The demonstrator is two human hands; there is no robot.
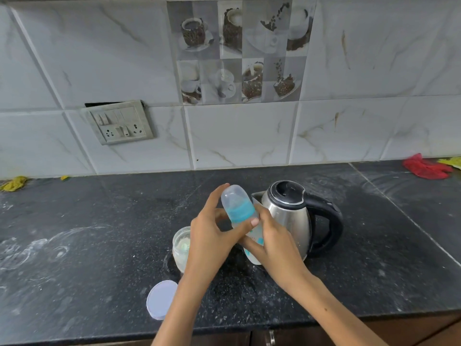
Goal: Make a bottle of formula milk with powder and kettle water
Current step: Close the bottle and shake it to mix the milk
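Observation:
A baby bottle [239, 208] with a clear cap and a blue collar stands tilted on the black counter [99, 233]. My right hand [272, 243] grips its lower body. My left hand [212, 233] holds it near the blue collar, thumb across the front and fingers behind the cap. A steel kettle [289, 216] with a black lid and handle stands just right of the bottle. An open glass jar of white powder [180, 245] stands left of my left wrist, partly hidden by it. The jar's round white lid [161, 299] lies flat near the counter's front edge.
A switch and socket plate [119, 122] is on the tiled wall at the left. A red cloth [425, 167] lies at the back right and a yellow scrap [13, 183] at the back left. White powder smears mark the counter's left part.

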